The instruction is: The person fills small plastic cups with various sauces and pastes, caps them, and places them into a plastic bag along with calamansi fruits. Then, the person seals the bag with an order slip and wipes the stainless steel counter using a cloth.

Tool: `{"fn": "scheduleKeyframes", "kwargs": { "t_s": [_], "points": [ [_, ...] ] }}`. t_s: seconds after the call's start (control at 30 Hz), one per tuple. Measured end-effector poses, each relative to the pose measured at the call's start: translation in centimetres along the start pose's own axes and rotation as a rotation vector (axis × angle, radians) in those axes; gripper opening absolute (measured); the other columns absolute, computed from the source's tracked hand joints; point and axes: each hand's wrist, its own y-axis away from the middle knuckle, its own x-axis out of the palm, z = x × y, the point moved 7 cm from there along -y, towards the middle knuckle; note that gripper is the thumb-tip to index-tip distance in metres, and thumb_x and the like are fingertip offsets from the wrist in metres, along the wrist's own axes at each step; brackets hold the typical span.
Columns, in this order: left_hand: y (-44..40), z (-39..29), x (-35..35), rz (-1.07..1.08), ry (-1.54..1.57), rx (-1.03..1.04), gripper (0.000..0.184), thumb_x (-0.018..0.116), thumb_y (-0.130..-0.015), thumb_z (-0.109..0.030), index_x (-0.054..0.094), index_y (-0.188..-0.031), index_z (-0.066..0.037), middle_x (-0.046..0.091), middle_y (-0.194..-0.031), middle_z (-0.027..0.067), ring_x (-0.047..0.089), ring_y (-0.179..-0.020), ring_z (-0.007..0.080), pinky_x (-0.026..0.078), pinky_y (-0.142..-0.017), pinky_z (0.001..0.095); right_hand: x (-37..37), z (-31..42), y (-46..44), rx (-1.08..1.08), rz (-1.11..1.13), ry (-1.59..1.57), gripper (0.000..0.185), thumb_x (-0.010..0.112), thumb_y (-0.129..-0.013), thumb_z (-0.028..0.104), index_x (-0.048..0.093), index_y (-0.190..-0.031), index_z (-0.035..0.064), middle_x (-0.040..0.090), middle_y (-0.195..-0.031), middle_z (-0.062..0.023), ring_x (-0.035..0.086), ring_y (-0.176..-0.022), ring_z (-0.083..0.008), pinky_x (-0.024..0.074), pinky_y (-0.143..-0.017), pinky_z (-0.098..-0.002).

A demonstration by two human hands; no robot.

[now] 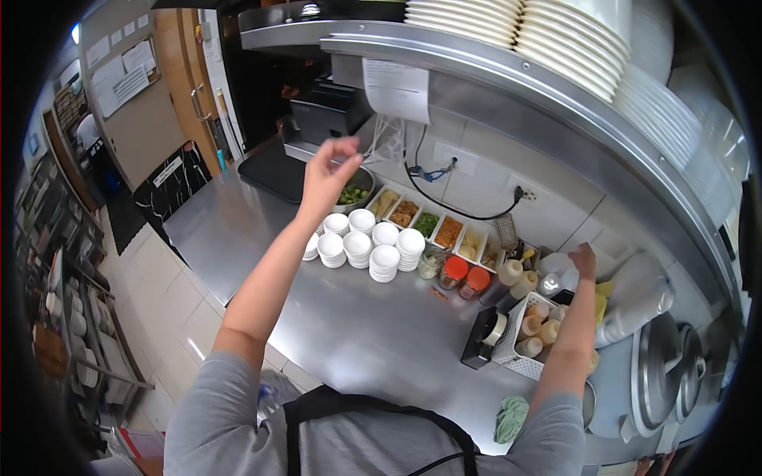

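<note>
Bowls (385, 258) stand stacked on the counter (341, 317), likely to save room, near the jars (454, 271). Your left hand (327, 176) is raised, loosely curled, seemingly empty; your right hand (583, 260) is by the squeeze bottles (510, 273), its grip unclear.

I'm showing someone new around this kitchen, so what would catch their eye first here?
Probably the stacks of small white dishes, clustered near mid-view on the steel counter. Next, perhaps, the tall stacks of white plates on the shelf at upper right, and the red-lidded jars just right of the dishes.
</note>
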Motion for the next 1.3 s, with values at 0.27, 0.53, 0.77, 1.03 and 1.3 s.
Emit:
{"fn": "scheduleKeyframes", "kwargs": {
  "t_s": [0.27, 0.53, 0.77, 1.03, 1.3],
  "points": [
    [-5.0, -5.6, 1.4, 0.151, 0.374, -0.044, 0.021, 0.061, -0.076, -0.003, 0.041, -0.079, -0.01, 0.057, -0.103, 0.0109, 0.052, -0.097, 0.0148, 0.037, -0.087, 0.0283, -4.7, -0.3, -0.4, -0.058, -0.349, -0.139, 0.044, 0.065, -0.063, 0.022, 0.053, -0.103, 0.0086, 0.061, -0.09, -0.0185, 0.058, -0.088, -0.0334, 0.0457, -0.076, -0.039],
    [-2.8, -5.6, 1.4, 0.187, 0.531, -0.13, 0.026, 0.063, -0.074, 0.0, 0.039, -0.075, -0.012, 0.059, -0.081, 0.0037, 0.054, -0.08, 0.0093, 0.039, -0.077, 0.0232, -12.1, 5.5, 8.1, 0.164, -0.309, -0.843, 0.035, 0.064, -0.075, 0.021, 0.052, -0.107, 0.0137, 0.053, -0.091, -0.0016, 0.052, -0.082, -0.011, 0.0428, -0.069, -0.0236],
    [-3.3, -5.4, 1.0, 0.185, 0.549, -0.134, 0.026, 0.063, -0.075, -0.002, 0.04, -0.072, -0.013, 0.059, -0.078, 0.0021, 0.054, -0.074, 0.008, 0.04, -0.069, 0.023, -12.1, 16.0, 19.2, -0.05, -0.009, -0.97, 0.038, 0.062, -0.077, 0.015, 0.048, -0.112, 0.0066, 0.053, -0.098, -0.0054, 0.051, -0.084, -0.0098, 0.0419, -0.07, -0.0222],
    [-4.0, -6.0, -0.4, 0.178, 0.53, -0.098, 0.026, 0.063, -0.075, -0.002, 0.039, -0.071, -0.012, 0.061, -0.077, 0.0048, 0.056, -0.065, 0.0081, 0.041, -0.058, 0.021, -6.7, 19.9, 29.0, -0.228, 0.083, -0.995, 0.037, 0.062, -0.076, 0.005, 0.047, -0.11, 0.0023, 0.054, -0.096, -0.0053, 0.053, -0.086, -0.0113, 0.0446, -0.074, -0.0246],
    [0.5, -4.3, 0.2, 0.15, 0.239, 0.026, 0.043, 0.067, -0.071, -0.005, 0.044, -0.107, -0.003, 0.05, -0.107, 0.0115, 0.05, -0.1, 0.0172, 0.046, -0.075, 0.0294, -5.9, 24.8, 38.7, -0.071, 0.214, -1.253, 0.038, 0.061, -0.075, 0.001, 0.047, -0.11, 0.0022, 0.052, -0.101, -0.0057, 0.052, -0.092, -0.0121, 0.043, -0.079, -0.0257]
  ]
}}
